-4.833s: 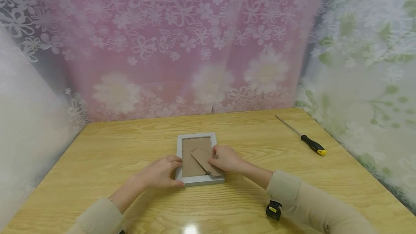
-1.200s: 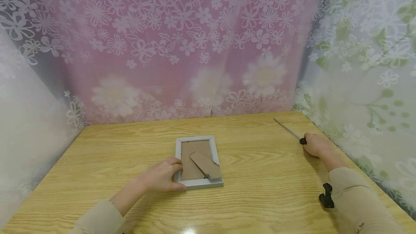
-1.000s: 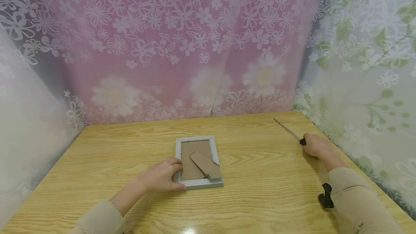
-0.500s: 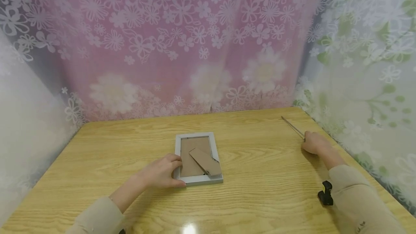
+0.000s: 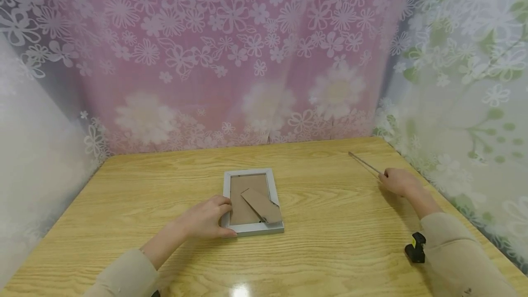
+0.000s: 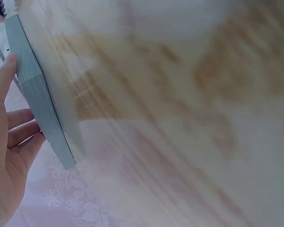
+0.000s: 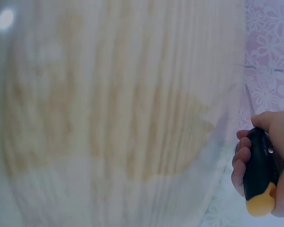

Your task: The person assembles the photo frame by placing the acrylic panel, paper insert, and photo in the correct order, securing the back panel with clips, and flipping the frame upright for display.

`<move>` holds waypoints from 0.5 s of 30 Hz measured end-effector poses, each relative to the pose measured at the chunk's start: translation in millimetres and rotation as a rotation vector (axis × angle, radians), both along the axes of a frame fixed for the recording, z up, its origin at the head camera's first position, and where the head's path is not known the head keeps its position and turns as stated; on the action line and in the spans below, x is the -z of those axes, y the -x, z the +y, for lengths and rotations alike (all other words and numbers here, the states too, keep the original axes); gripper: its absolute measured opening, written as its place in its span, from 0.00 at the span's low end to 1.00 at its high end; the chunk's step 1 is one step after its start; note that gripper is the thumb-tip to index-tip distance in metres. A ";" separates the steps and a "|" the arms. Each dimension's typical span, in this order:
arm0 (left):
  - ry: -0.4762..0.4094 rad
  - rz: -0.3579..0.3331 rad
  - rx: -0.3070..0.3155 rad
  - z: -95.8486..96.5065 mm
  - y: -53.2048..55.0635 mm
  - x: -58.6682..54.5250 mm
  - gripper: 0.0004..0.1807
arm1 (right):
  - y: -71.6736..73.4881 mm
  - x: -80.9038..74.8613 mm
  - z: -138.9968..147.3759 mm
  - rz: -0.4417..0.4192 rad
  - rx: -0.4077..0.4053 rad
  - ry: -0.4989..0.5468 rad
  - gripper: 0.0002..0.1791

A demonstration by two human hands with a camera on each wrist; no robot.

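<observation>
A silver picture frame (image 5: 255, 229) lies back side up on the table, its brown backing board and a slanted stand flap (image 5: 261, 205) showing. My left hand (image 5: 204, 219) holds the frame's near left corner. The thumb is at the near edge and the curled fingers are at the left side, as the left wrist view shows too. At the right of the table my right hand (image 5: 399, 182) grips a screwdriver. The black and yellow handle (image 7: 260, 175) lies within the curled fingers in the right wrist view. The metal shaft (image 5: 365, 163) points away to the far left.
The wood-grain table (image 5: 321, 251) bears all of this. A small black device with a yellow mark (image 5: 415, 247) is by the right sleeve, apparently worn at the wrist. Flowered curtains (image 5: 247, 58) hang behind and at both sides.
My right hand has left the stand flap, gone right and taken hold of the screwdriver. Its shaft has shifted slightly within the last half second. My left hand stays on the frame.
</observation>
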State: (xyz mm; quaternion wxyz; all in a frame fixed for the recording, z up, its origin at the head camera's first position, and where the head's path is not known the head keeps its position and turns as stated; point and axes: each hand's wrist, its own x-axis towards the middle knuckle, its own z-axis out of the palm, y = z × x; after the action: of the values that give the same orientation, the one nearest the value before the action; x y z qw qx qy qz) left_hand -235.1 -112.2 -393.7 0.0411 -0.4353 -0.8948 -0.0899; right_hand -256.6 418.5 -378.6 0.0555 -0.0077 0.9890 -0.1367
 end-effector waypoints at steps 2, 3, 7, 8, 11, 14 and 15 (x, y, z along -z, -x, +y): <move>0.003 0.007 0.003 -0.6 -0.4 0.6 0.36 | 0.0 -0.7 -2.5 0.024 -0.026 -0.012 0.18; 0.003 0.009 0.004 -0.9 -0.4 1.0 0.36 | 0.2 -1.0 -3.8 0.040 -0.038 -0.024 0.18; 0.003 0.024 0.013 -1.8 -0.4 2.9 0.37 | 0.6 -2.2 -10.7 0.081 -0.073 -0.039 0.19; -0.004 0.027 0.018 -1.9 0.1 3.7 0.37 | 0.4 -2.2 -12.5 0.086 -0.076 -0.035 0.18; -0.014 0.031 0.024 -1.9 0.5 4.7 0.37 | -0.9 -1.6 -19.2 0.083 -0.073 0.012 0.18; -0.019 0.023 0.016 -1.7 1.0 5.1 0.36 | -2.6 -0.1 -26.3 0.093 -0.078 0.056 0.19; -0.019 0.015 0.011 -1.5 0.9 4.7 0.36 | -3.1 0.3 -28.9 0.100 -0.083 0.063 0.20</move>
State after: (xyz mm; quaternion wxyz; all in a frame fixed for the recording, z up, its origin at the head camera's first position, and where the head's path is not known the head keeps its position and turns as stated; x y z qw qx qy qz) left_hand -236.0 -113.7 -398.4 0.0514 -0.4403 -0.8913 -0.0955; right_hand -253.4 389.6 -379.0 0.0116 -0.0575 0.9846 -0.1649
